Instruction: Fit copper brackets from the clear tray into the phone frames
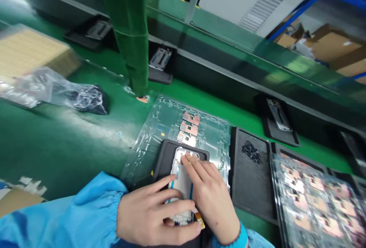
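Note:
A phone frame with a pale middle and blue strips lies in a black tray. My left hand reaches over it from the left, its fingers spread across the lower part. An orange flex cable shows by those fingertips at the frame's lower end. My right hand rests on the frame's upper end, fingers stretched out and side by side. Neither hand visibly grips anything. Just beyond the tray, several copper-coloured plates sit on a clear plastic tray.
To the right, a black tray holds small dark parts; beside it are clear trays of copper-coloured plates. Phone frames in black trays line a channel at the back. A green post rises ahead. Plastic bags lie left.

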The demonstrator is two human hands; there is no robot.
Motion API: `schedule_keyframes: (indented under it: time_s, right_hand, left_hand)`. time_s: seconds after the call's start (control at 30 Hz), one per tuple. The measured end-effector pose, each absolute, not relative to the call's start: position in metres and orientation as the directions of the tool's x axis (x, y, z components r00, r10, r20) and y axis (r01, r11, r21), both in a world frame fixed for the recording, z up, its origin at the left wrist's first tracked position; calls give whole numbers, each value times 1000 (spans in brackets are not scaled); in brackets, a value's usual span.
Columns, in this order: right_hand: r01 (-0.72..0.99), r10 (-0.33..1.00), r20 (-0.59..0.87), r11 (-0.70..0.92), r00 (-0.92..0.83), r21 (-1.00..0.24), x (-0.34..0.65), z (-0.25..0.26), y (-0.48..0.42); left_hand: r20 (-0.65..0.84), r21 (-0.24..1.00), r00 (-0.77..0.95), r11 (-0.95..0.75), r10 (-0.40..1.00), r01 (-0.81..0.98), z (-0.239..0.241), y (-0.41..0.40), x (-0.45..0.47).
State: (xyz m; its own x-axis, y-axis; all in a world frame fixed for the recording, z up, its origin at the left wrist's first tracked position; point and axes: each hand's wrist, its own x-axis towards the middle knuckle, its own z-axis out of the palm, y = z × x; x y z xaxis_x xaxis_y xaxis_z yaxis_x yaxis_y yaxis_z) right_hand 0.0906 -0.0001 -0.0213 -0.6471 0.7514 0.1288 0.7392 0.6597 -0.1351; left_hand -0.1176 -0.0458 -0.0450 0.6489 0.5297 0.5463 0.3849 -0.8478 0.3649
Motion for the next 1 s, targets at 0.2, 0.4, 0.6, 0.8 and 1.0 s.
schedule_keyframes:
  time_s: [0.2, 0.4, 0.6, 0.8, 1.0]
  right_hand:
    - [642, 756, 228, 646, -613, -413, 119, -26, 14]
    - [633, 792, 238, 598, -563, -491, 125, -26, 11]
    - [686, 816, 295, 577, -496, -442, 134, -14, 10]
    - [798, 897, 274, 435, -346, -418, 156, -4, 3]
    - [896, 981, 194, 111, -29, -431, 203, -8, -2]
  left_hand:
    - [400, 404, 693, -794, 600, 454, -44, -39, -124]
    - [338, 453, 517, -618, 786, 643, -36, -40, -131]
    - [10, 430, 181, -168, 983, 887, -33, -65, -137]
    - [-173, 681, 136, 19, 975, 732, -31, -62, -134]
    - [-223, 946, 66, 199, 973, 255, -21, -27, -155]
